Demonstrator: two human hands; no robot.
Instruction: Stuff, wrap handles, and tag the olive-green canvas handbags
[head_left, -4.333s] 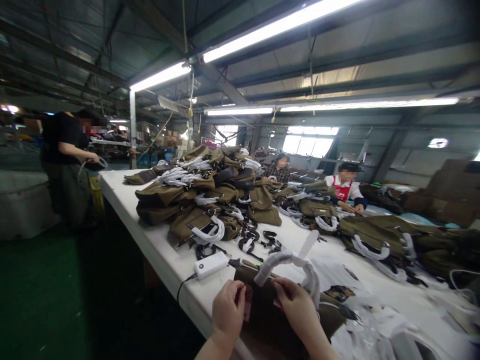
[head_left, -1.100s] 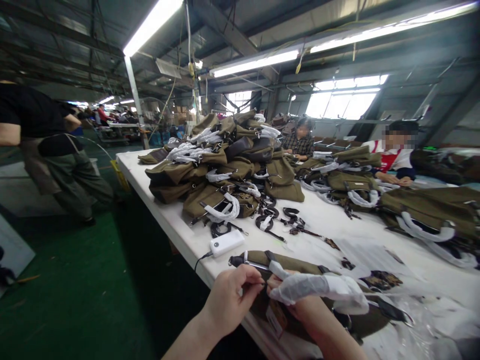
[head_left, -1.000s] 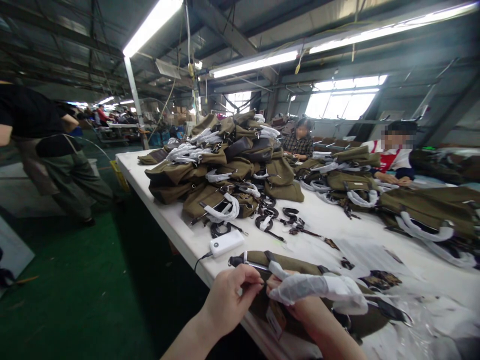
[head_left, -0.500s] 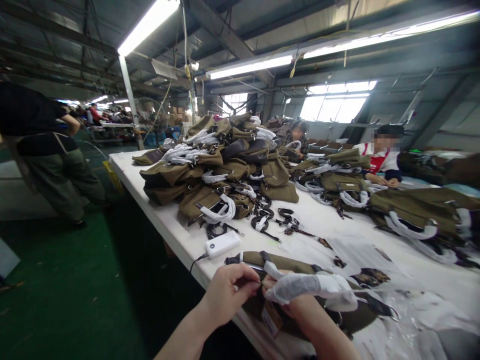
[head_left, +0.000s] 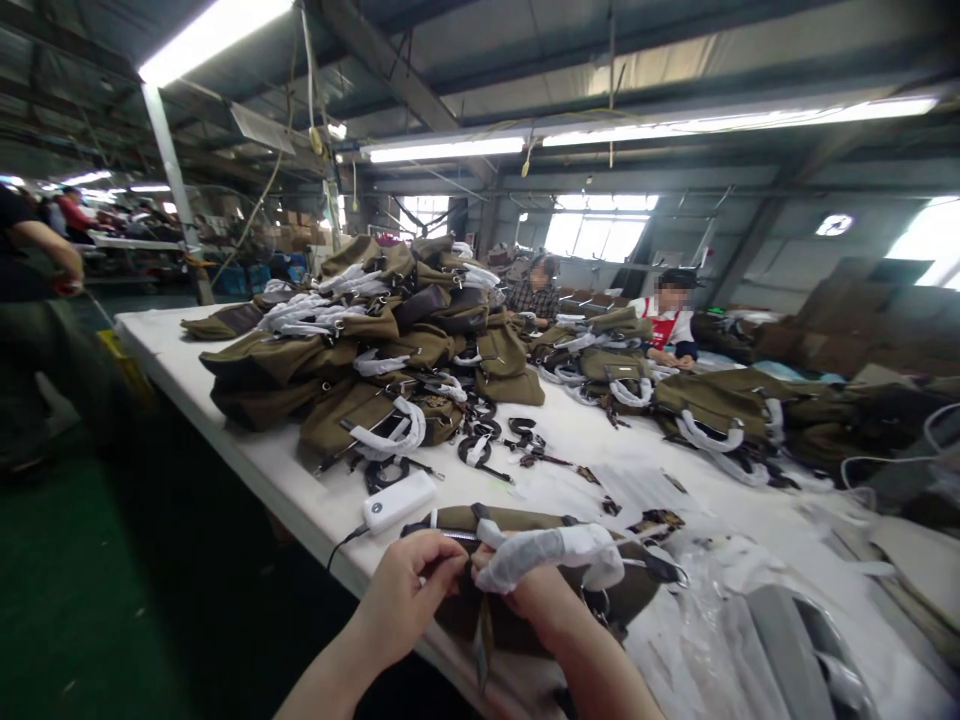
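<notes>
An olive handbag [head_left: 525, 521] lies in front of me at the table edge, its handle [head_left: 551, 555] wrapped in white paper. My left hand [head_left: 401, 595] is closed in a pinch beside the metal zipper [head_left: 459, 537]; whatever its fingertips hold is too small to make out. Reaching under the wrapped handle, my right hand [head_left: 544, 600] has its fingers bent close to the left fingertips. The handle partly covers those fingers, and what they grip is hidden. Below the hands a tag [head_left: 483, 640] hangs against the bag's side, turned nearly edge-on.
A white power bank [head_left: 399, 501] with a black cable lies beyond my left hand. Behind it are coiled black straps [head_left: 480, 447] and a high pile of olive bags [head_left: 360, 340]. Clear plastic [head_left: 690, 610] and a grey device [head_left: 787, 640] lie at right. Two co-workers sit across the table.
The view has swung right, so the scene sits further left. Both hands stay close together at the bag. The hanging tag has turned from face-on to nearly edge-on.
</notes>
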